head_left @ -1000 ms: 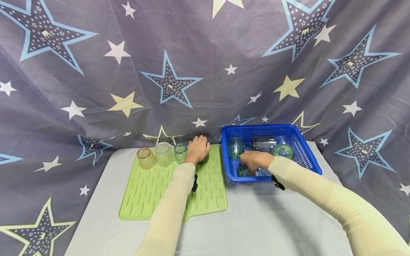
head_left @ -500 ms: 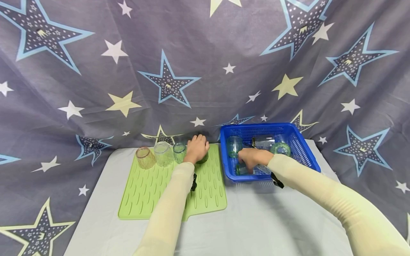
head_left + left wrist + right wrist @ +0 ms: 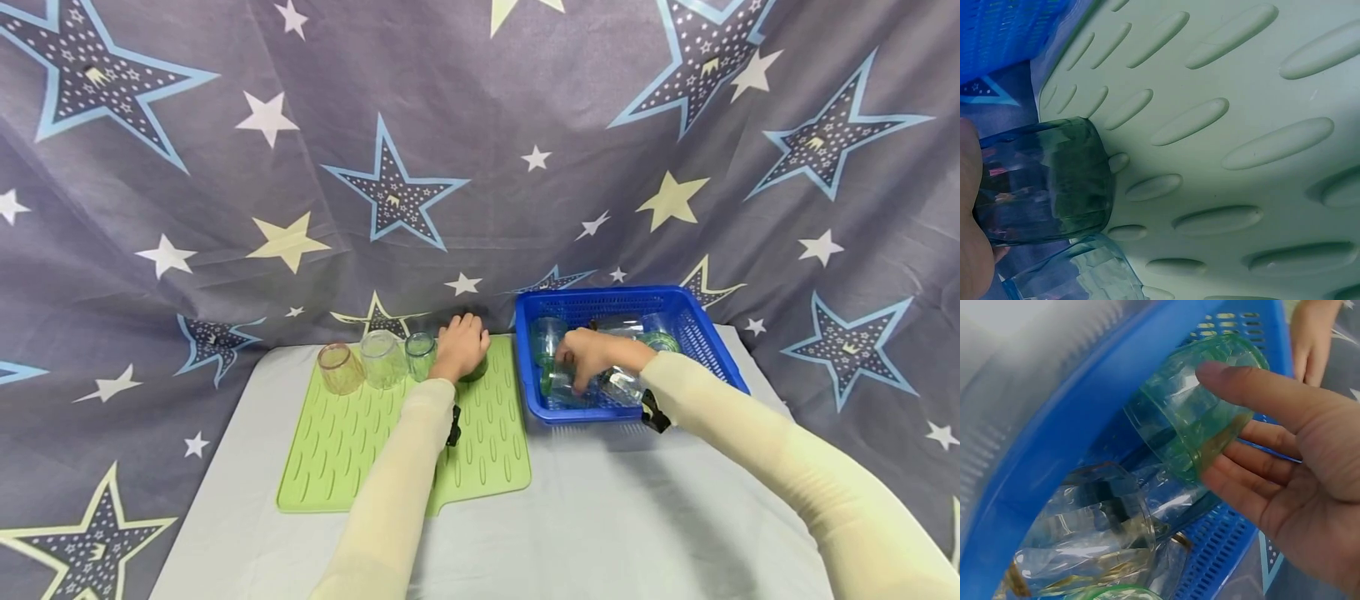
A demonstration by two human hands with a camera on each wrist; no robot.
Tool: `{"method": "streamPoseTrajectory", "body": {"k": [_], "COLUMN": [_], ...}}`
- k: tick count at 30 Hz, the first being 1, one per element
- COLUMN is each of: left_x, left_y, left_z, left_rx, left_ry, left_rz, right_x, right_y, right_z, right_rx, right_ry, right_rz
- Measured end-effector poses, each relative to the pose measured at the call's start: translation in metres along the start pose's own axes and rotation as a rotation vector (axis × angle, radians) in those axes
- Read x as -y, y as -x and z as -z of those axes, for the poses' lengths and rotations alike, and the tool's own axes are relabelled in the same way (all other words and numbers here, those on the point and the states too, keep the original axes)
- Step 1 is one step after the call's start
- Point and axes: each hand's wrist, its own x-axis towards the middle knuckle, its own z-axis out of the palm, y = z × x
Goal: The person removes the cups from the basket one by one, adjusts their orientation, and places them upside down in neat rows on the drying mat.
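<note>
On the back right of the green ribbed mat point(image 3: 480, 454) stands a dark green glass point(image 3: 477, 372). My left hand point(image 3: 461, 343) grips its upper end; in the left wrist view the hand point(image 3: 971, 219) is at the edge beside the dark glass point(image 3: 1054, 181). Inside the blue basket point(image 3: 630, 292), my right hand point(image 3: 592, 354) holds a tilted, green-tinted glass. The right wrist view has this glass point(image 3: 1166, 415) between the thumb and fingers of the hand point(image 3: 1316, 450). Other clear glasses point(image 3: 1085, 544) lie below it.
Pinkish point(image 3: 341, 371), clear point(image 3: 382, 360) and blue-green point(image 3: 421, 358) glasses stand in a row left of my left hand. Another green glass point(image 3: 546, 333) is at the basket's left side. A starry curtain point(image 3: 480, 167) hangs behind the table point(image 3: 600, 517).
My right hand has lifted slightly within the basket, and the green-tinted glass is now tilted in its grip. The left hand remains at the dark glass.
</note>
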Motion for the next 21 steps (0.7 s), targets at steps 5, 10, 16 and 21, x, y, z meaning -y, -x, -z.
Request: {"method": "streamPoseTrajectory", "body": {"k": [5, 10, 16, 21], "left_x": [0.000, 0.000, -0.001, -0.001], "left_y": [-0.002, -0.002, -0.001, 0.000], "left_z": [-0.001, -0.001, 0.000, 0.000], "left_rx": [-0.003, -0.009, -0.010, -0.014], "left_ry": [-0.010, -0.004, 0.001, 0.002], "left_rz": [0.003, 0.006, 0.007, 0.004], "right_x": [-0.006, -0.012, -0.018, -0.022], "right_y": [0.004, 0.010, 0.018, 0.026], "right_z": [0.007, 0.012, 0.011, 0.008], "right_rx": [-0.069, -0.126, -0.192, -0.257], "right_ry": [-0.066, -0.149, -0.271, -0.392], "right_rz": [-0.004, -0.029, -0.015, -0.005]}}
